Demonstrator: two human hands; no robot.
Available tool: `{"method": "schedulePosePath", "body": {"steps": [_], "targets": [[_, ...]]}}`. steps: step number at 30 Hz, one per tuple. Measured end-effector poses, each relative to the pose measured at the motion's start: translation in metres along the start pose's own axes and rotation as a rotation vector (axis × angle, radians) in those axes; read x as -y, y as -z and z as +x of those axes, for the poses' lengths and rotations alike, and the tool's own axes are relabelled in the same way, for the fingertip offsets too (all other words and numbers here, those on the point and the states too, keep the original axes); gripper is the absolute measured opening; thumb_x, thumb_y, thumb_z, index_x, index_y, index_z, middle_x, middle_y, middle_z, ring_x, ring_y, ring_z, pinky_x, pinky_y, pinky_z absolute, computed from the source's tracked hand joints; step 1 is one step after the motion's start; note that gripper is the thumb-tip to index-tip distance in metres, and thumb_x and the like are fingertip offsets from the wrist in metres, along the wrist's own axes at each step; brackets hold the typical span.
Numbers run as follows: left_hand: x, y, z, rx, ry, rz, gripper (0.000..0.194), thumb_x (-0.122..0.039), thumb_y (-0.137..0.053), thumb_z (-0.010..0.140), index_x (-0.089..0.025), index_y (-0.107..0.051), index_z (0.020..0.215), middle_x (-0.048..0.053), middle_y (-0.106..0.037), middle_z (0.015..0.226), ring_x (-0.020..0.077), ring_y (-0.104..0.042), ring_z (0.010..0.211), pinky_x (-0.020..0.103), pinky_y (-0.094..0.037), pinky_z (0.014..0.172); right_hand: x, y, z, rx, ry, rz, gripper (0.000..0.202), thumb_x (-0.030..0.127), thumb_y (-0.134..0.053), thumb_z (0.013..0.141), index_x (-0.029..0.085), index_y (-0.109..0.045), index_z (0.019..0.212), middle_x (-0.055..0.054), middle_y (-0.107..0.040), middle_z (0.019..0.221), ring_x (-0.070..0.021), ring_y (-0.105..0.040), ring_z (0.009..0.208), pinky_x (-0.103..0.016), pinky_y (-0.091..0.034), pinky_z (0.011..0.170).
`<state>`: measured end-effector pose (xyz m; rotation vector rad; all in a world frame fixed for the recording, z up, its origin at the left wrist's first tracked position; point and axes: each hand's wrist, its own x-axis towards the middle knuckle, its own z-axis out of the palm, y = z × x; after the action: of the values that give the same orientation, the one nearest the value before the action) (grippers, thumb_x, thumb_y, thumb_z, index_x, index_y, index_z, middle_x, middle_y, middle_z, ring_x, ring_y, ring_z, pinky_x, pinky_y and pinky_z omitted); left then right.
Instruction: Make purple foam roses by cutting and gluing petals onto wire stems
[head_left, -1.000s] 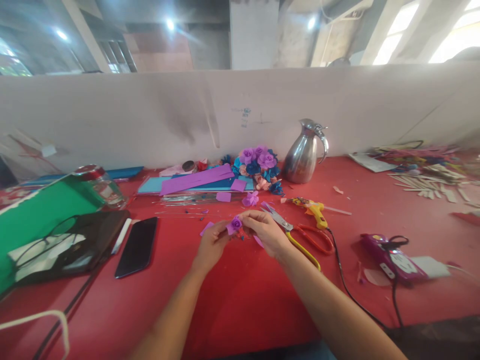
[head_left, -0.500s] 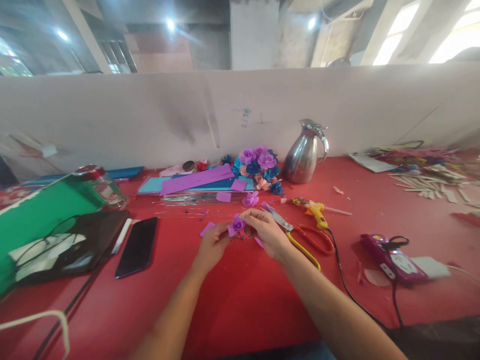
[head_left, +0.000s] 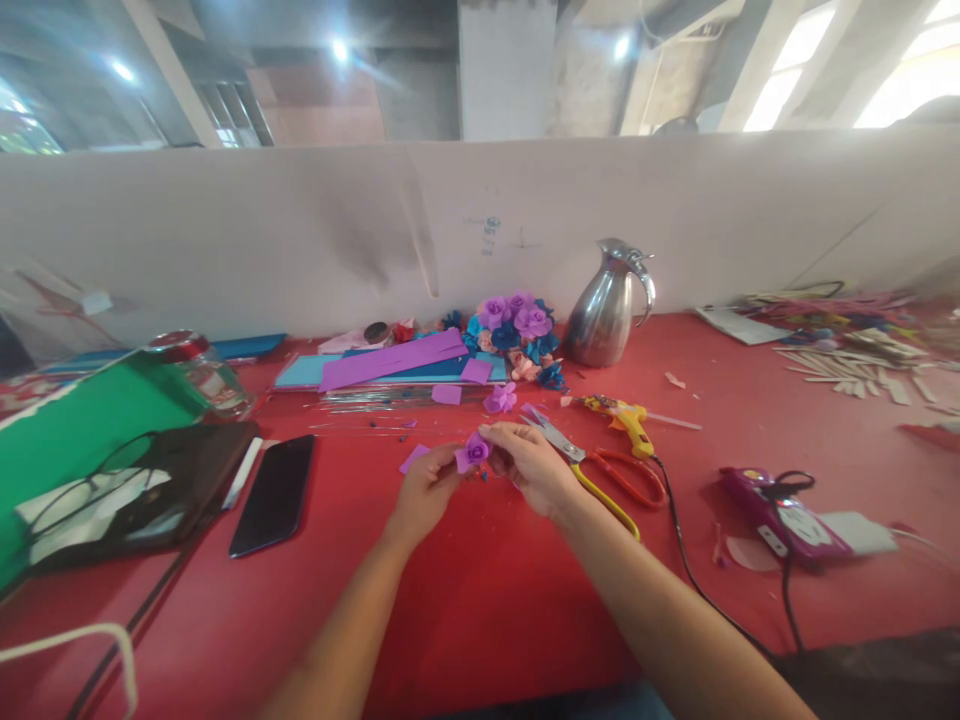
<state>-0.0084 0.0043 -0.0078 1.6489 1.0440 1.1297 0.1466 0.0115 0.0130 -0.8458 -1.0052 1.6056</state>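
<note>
Between the left hand (head_left: 426, 490) and the right hand (head_left: 536, 470), a small purple rose-shaped flower of thin sheet material (head_left: 475, 453) is pinched by both, above the red bench (head_left: 495, 610), well back from its front edge.

polished metal, matt paper

the jug (head_left: 602, 312) is gleaming in smooth, polished metal; the held flower (head_left: 476, 451) is looking matt and papery; the phone (head_left: 274, 497) is looking glossy; the tabletop (head_left: 487, 610) is showing a soft sheen

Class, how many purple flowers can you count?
5: a held flower between left hand and right hand, a loose flower beyond them, three in the bunch; more may be hidden there.
</note>
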Motion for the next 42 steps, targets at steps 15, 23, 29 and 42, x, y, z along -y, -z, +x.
{"method": "schedulePosePath", "body": {"steps": [15, 23, 29, 42], "targets": [[0.014, 0.003, 0.0, -0.146, 0.028, 0.03, 0.011, -0.026, -0.062, 0.074, -0.018, -0.068, 0.078, 0.001, -0.064, 0.07, 0.0154, -0.058, 0.069, 0.026, -0.046, 0.067, 0.004, -0.003, -0.005, -0.019, 0.009, -0.056, 0.014, 0.03, -0.065, 0.063, 0.018, -0.058, 0.068, 0.003, -0.054, 0.054, -0.008, -0.044, 0.049, -0.022, -0.031, 0.049], [0.007, 0.002, 0.003, -0.138, -0.008, 0.072, 0.01, -0.027, -0.064, 0.071, -0.019, -0.07, 0.073, 0.001, -0.066, 0.07, 0.0157, -0.059, 0.068, 0.027, -0.047, 0.069, -0.001, -0.002, -0.001, -0.128, 0.103, -0.244, 0.006, 0.024, -0.055, 0.061, 0.019, -0.056, 0.062, 0.005, -0.051, 0.053, -0.0084, -0.042, 0.049, -0.023, -0.03, 0.05], [0.006, 0.002, 0.002, -0.185, 0.029, 0.051, 0.012, -0.03, -0.064, 0.072, -0.018, -0.069, 0.073, 0.0, -0.064, 0.068, 0.0156, -0.058, 0.068, 0.026, -0.047, 0.068, 0.0, -0.003, -0.001, -0.097, 0.057, -0.226, 0.008, 0.026, -0.059, 0.061, 0.018, -0.058, 0.06, 0.005, -0.05, 0.05, -0.0073, -0.039, 0.048, -0.023, -0.028, 0.049], [0.017, 0.004, 0.001, -0.158, 0.07, -0.026, 0.018, -0.033, -0.066, 0.074, -0.016, -0.07, 0.076, 0.001, -0.063, 0.068, 0.0147, -0.055, 0.068, 0.025, -0.045, 0.066, 0.005, -0.005, -0.007, 0.033, -0.042, 0.019, 0.014, 0.018, -0.066, 0.053, 0.018, -0.059, 0.065, 0.005, -0.056, 0.057, -0.0064, -0.039, 0.05, -0.022, -0.028, 0.051]]}}
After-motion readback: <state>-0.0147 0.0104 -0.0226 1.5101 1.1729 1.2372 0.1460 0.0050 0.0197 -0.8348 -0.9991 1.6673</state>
